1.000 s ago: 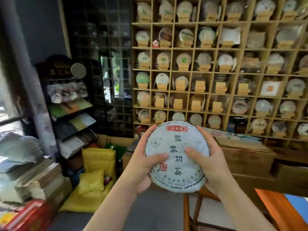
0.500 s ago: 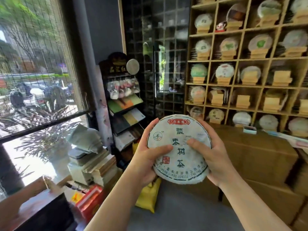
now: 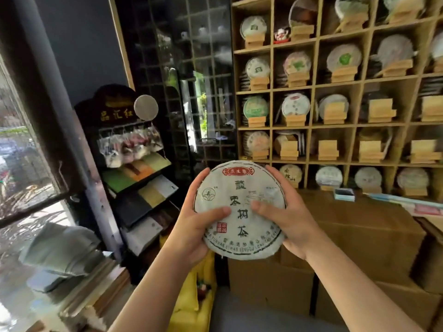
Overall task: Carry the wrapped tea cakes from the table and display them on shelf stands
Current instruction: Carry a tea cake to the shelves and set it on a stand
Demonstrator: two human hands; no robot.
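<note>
Wooden shelf (image 3: 314, 88) ahead-right of us — bare stands (image 3: 328, 149) mid-row. We grip tea cake (image 3: 239, 209) upright, face toward us: left hand (image 3: 194, 232), right hand (image 3: 291, 218) curled round opposite edges.

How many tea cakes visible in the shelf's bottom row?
4: cake one just right of the right hand, then cake two, cake three and cake four in successive cubbies rightward. The held cake may hide more.
</note>
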